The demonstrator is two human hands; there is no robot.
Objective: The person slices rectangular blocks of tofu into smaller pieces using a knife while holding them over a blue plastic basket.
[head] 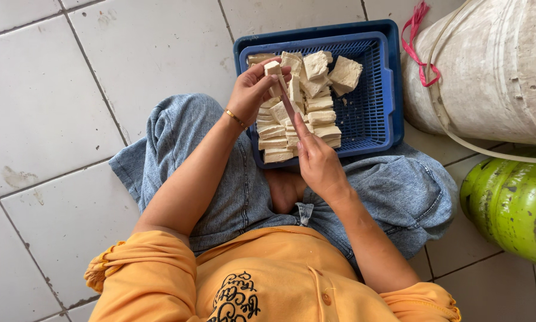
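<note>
One pale tofu block (274,70) is pinched in the fingers of the left hand (251,90), held over the near left part of one blue basket (372,119). The right hand (317,162) is closed round one thin knife (287,106), its blade touching that block. Roughly twenty more tofu pieces (306,98) are stacked in the basket. At right stand one white bucket (488,71) and one green gas cylinder (512,206).
</note>
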